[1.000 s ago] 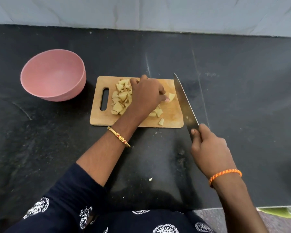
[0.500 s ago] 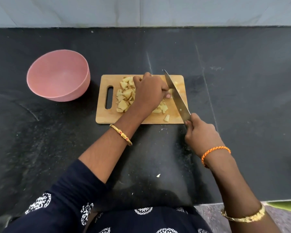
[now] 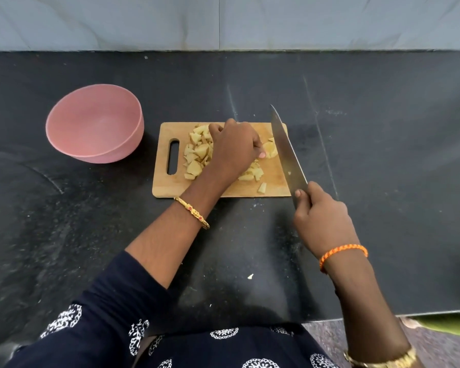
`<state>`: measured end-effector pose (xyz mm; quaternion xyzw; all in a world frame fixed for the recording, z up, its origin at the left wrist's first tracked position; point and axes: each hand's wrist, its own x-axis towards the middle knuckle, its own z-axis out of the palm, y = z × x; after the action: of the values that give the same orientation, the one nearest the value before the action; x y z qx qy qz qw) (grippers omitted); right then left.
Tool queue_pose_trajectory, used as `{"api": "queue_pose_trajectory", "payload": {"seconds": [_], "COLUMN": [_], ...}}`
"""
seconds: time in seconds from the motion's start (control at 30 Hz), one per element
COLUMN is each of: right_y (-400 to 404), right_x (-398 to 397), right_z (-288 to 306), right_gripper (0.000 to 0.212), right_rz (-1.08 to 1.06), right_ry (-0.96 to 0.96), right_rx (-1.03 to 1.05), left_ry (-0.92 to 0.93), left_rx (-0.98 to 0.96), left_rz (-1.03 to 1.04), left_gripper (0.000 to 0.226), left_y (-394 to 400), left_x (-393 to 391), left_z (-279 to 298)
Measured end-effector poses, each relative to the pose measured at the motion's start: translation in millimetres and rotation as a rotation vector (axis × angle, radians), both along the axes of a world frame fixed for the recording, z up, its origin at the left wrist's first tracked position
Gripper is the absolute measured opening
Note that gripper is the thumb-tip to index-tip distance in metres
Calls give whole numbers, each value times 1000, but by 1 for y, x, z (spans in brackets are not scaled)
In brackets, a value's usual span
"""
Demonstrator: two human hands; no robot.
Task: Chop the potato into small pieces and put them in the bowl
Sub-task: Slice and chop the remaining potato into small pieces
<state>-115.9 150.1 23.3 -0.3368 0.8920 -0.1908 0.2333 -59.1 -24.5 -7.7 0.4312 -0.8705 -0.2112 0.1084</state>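
Note:
A wooden cutting board lies on the black counter. On its left half sits a heap of chopped potato pieces. My left hand rests over the board's middle, fingers curled, pinching a remaining potato chunk. My right hand grips the handle of a large knife. The blade runs along the board's right edge, just right of the chunk. An empty pink bowl stands left of the board.
One potato piece lies near the board's front right corner. A small scrap sits on the counter close to me. A pale wall runs behind the counter. The counter's front edge is at the lower right.
Half a second ago the blade was down over the board beside my left fingers. It now sits further right along the board's edge, with my right hand drawn back.

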Motion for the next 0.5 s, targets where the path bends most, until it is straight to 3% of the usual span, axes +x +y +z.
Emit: {"api": "queue_pose_trajectory", "payload": {"seconds": [0.27,0.5], "right_y": [-19,-21], "right_x": [-1,3], "right_z": [-11,-13], "right_gripper": [18,10], "right_rz": [69,95], "right_ry": [25,38], "right_rx": [26,153], "left_ry": [-4,64], "left_rx": [-68,3], "left_rz": [-5,22], "left_gripper": [19,18], "left_y": [3,3], "left_x": [2,2], "left_z": [-5,-7]}}
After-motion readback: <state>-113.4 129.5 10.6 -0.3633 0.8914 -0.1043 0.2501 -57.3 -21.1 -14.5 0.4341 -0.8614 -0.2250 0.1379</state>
